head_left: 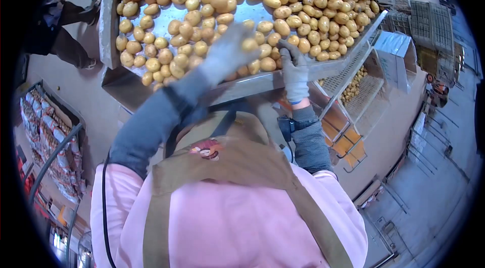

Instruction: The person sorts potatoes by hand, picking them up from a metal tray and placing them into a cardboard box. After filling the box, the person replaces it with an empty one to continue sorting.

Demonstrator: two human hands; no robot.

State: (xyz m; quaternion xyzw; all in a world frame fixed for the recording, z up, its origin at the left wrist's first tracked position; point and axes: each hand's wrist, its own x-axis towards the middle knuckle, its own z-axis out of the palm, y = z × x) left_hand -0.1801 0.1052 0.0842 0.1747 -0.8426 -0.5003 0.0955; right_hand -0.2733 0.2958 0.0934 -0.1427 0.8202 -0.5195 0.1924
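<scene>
Potatoes (308, 5) lie spread over a metal sorting table (174, 14) in front of me, packed most densely on the right. My left hand (230, 53), in a grey work glove and smeared by motion, reaches over the near middle of them. A potato (249, 44) sits between its thumb and fingers. By the table's near rim, my right hand (294, 70) wears a similar glove with darkened fingertips. Its fingers are apart and touch or nearly touch the closest potatoes, with nothing visible in them.
A metal chute (348, 84) with more potatoes below slopes off the table's right side. Beside it stands a box (394, 56), with stacked crates (432, 25) behind. Filled net sacks (50, 142) are at left. A person's legs (73, 46) show at upper left.
</scene>
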